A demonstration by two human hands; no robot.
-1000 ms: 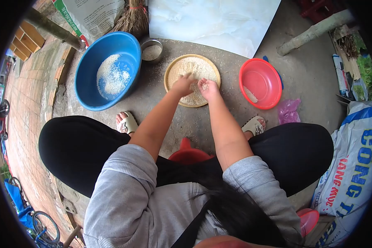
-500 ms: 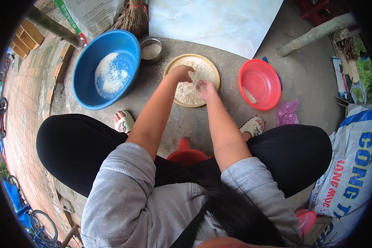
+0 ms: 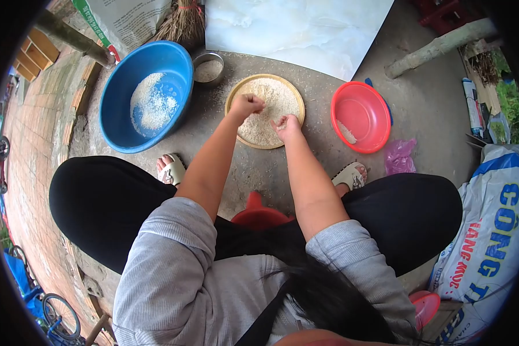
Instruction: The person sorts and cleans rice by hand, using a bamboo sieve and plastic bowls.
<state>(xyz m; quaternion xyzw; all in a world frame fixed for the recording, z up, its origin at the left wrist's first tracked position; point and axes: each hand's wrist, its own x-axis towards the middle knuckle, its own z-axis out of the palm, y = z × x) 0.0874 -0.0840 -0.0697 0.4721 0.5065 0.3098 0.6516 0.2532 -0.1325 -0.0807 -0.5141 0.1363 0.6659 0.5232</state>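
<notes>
A round woven tray (image 3: 300, 99) with a pale rim lies on the floor, covered with rice grains (image 3: 278, 99). My left hand (image 3: 248, 106) is over its left side, palm down, with the fingers drawn together in a pinch. Whatever is between those fingertips is too small to make out. Lower on the right side of the tray, my right hand (image 3: 288, 126) is turned partly upward with its fingers curled in. Its palm is mostly hidden. A small gap separates the two hands.
Left of the tray stand a blue basin (image 3: 181, 63) holding white rice and a metal bowl (image 3: 207, 69) of grains. A red basin (image 3: 366, 112) and a pink plastic bag (image 3: 399, 157) are on the right. Behind lie a marbled board (image 3: 294, 29) and a straw broom (image 3: 181, 29).
My hands have moved apart; the left has shifted slightly left and its fingers have come together. My right hand, which lay with grains on its open palm, has curled its fingers.
</notes>
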